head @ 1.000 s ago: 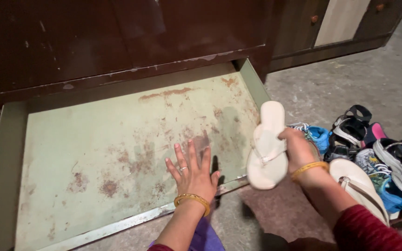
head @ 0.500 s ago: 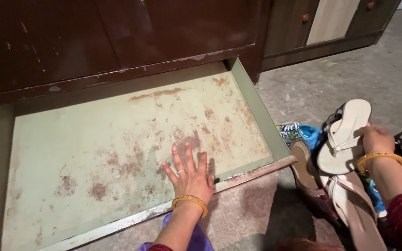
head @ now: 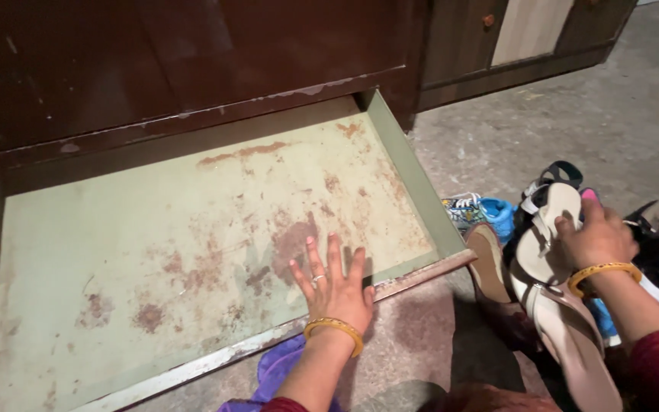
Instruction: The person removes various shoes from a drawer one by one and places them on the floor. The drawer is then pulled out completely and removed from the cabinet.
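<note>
While the left hand [head: 335, 288] rests flat, fingers spread, in the drawer [head: 192, 229], the right hand [head: 595, 238] grips a sandal [head: 547, 233] at the shoe pile [head: 650, 259], fingers clamped; stowing it calls for a leftward carry.

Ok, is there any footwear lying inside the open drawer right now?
No, the green drawer holds no footwear; only the left hand rests flat on its stained bottom, while the right hand grips a cream sandal over the floor pile.

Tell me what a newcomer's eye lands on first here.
First, the wide, pale green, rust-stained pulled-out metal drawer filling the left, with the left hand spread flat near its front edge. Next, at right, the right hand grips a cream flat sandal above a heap of mixed shoes on the grey concrete floor.
</note>
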